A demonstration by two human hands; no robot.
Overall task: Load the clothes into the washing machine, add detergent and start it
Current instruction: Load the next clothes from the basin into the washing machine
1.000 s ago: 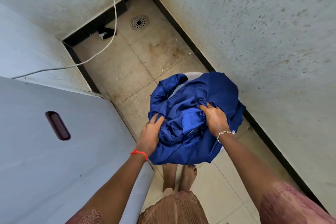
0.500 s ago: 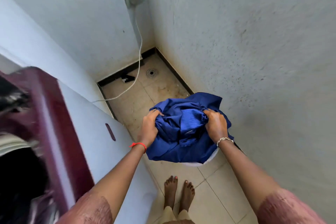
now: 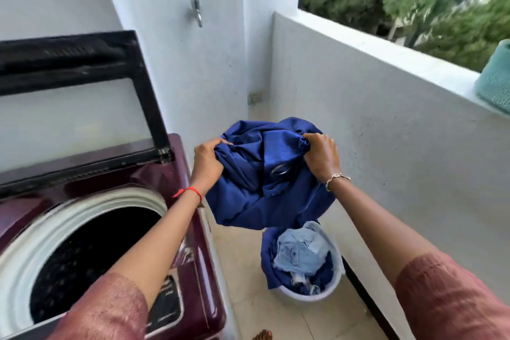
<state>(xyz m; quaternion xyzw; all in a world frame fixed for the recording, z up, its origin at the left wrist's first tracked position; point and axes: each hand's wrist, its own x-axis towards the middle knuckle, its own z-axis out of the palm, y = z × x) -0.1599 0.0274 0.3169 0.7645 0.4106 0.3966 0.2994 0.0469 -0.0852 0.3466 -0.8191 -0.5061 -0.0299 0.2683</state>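
I have the bundled blue garment (image 3: 265, 182) bunched up between both hands, held in the air above the white laundry tub (image 3: 303, 297) and just to the right of the maroon top-loading washing machine (image 3: 176, 163). My left hand (image 3: 207, 159) has its fingers curled tight into a fistful of cloth on the side nearest the machine. My right hand (image 3: 321, 157) clamps a gathered fold on the far side, thumb and fingers closed over it. I judge I grip it in two places so the loose fabric stays gathered and does not trail on the floor as I swing it over. The lid (image 3: 69, 55) stands raised at the back, so the dark drum (image 3: 82, 257) lies open below my left forearm, ready to take the load. More clothes wait in the tub, a pale denim piece (image 3: 300, 254) lying on top of more dark blue cloth, so loading is at an early stage by my reckoning. I see no detergent here. There is pale lettering on the dark control panel (image 3: 167, 301) at the machine's front corner, but it is too blurred to read, and I can make out no brand.
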